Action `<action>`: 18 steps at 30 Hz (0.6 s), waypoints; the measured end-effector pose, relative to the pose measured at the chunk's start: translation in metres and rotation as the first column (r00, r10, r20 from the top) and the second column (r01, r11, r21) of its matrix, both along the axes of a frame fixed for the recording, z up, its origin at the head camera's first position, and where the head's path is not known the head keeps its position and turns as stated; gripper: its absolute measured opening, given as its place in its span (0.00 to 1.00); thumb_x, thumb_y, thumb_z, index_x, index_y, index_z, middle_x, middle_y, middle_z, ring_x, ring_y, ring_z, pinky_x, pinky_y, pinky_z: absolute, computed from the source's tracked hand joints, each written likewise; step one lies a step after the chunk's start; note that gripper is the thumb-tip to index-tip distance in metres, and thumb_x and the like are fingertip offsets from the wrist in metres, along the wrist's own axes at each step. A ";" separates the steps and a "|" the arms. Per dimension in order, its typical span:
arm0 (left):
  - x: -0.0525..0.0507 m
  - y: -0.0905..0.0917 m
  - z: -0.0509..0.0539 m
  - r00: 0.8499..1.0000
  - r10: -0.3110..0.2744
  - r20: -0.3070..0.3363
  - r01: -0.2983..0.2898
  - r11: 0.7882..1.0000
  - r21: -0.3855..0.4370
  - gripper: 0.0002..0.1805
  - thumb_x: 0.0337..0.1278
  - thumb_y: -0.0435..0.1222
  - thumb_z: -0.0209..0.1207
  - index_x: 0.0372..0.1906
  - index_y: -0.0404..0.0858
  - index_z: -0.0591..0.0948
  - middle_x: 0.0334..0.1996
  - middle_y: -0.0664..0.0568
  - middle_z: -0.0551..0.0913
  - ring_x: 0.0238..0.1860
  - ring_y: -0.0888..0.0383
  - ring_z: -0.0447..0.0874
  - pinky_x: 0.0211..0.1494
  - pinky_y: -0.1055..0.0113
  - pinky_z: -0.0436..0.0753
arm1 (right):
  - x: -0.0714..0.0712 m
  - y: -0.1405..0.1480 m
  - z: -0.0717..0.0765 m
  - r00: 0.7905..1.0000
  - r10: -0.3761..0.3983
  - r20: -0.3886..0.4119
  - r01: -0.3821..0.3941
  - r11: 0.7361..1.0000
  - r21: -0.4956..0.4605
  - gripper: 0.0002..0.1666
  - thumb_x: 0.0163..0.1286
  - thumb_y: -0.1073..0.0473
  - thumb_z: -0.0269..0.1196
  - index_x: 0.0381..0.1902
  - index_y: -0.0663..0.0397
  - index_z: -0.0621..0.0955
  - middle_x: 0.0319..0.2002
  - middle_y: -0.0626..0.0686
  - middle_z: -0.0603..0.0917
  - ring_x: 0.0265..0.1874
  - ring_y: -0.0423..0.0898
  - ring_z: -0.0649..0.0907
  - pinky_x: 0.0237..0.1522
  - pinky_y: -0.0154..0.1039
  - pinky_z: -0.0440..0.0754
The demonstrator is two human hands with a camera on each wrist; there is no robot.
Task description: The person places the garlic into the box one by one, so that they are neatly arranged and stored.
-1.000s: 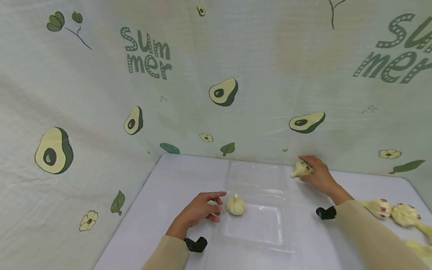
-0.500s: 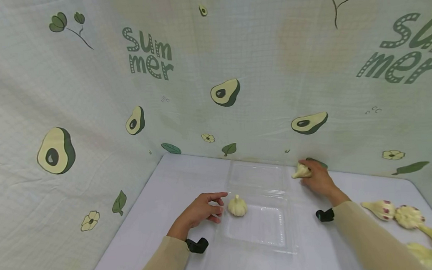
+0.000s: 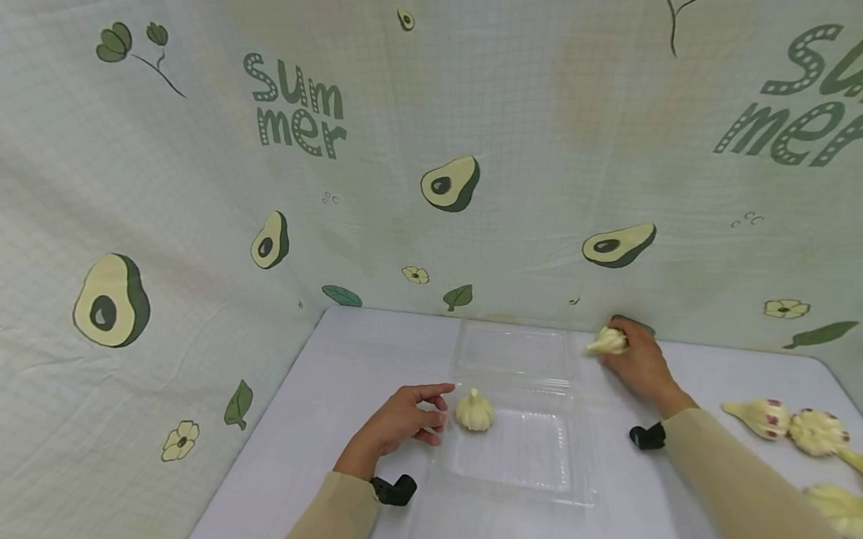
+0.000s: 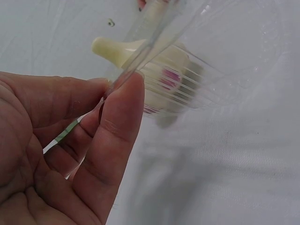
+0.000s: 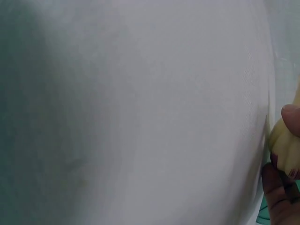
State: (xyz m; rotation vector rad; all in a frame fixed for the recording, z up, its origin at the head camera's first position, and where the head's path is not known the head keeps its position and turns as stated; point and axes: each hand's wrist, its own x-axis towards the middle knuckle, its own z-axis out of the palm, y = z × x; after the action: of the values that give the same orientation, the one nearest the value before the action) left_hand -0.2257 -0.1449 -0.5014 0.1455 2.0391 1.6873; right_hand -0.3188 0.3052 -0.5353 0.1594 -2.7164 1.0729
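My left hand (image 3: 404, 420) is at the left edge of a clear plastic container (image 3: 518, 497), which lies with its lid folded back. In the left wrist view, thumb and finger pinch the container's thin rim (image 4: 136, 58). One garlic bulb (image 3: 475, 411) stands stem up in the container's left back corner; its purple patch shows through the plastic in the left wrist view. Beyond the container's back right, my right hand (image 3: 639, 363) grips another garlic bulb (image 3: 608, 341), stem pointing left. Only part of that bulb (image 5: 286, 149) appears at the right wrist view's edge.
Several more garlic bulbs (image 3: 817, 432) lie at the table's right side, near my right forearm. A printed cloth (image 3: 518, 213) hangs behind and to the left of the white table (image 3: 376, 340). The transparent lid (image 3: 512, 352) lies toward the back.
My right hand has shifted slightly at the back right and turned the garlic bulb, so its purple spots no longer show in the head view. The left hand has stayed at the container.
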 end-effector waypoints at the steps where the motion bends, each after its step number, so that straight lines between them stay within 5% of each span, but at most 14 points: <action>1: 0.000 0.000 0.000 1.000 0.000 0.000 0.000 1.000 0.001 0.32 0.66 0.23 0.64 0.74 0.40 0.77 0.49 0.46 0.77 0.34 0.56 0.83 0.36 0.65 0.91 | 0.001 0.000 0.000 1.000 -0.011 0.007 0.011 1.000 -0.003 0.38 0.62 0.67 0.73 0.69 0.64 0.73 0.64 0.74 0.73 0.58 0.70 0.75 0.57 0.65 0.73; 11: 0.000 0.001 0.000 1.000 -0.001 0.009 0.001 1.000 -0.006 0.32 0.66 0.24 0.64 0.74 0.41 0.77 0.49 0.46 0.77 0.34 0.56 0.83 0.37 0.65 0.91 | 0.008 -0.002 0.003 0.995 -0.065 0.075 0.067 0.997 -0.025 0.38 0.67 0.60 0.72 0.69 0.66 0.69 0.59 0.72 0.77 0.52 0.66 0.80 0.48 0.53 0.77; 18: -0.001 0.001 -0.001 1.000 -0.005 0.010 0.005 1.000 -0.005 0.32 0.66 0.24 0.65 0.74 0.41 0.77 0.49 0.46 0.77 0.34 0.56 0.83 0.37 0.64 0.91 | 0.012 -0.003 0.002 1.000 -0.001 -0.023 0.001 1.000 -0.030 0.41 0.69 0.62 0.71 0.76 0.65 0.69 0.65 0.74 0.73 0.58 0.69 0.75 0.54 0.59 0.74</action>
State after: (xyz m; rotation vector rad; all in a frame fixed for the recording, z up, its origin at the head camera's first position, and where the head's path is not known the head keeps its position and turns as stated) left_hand -0.2264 -0.1437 -0.5020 0.1399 2.0346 1.6767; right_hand -0.3064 0.3025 -0.5329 0.1647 -2.6779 1.1046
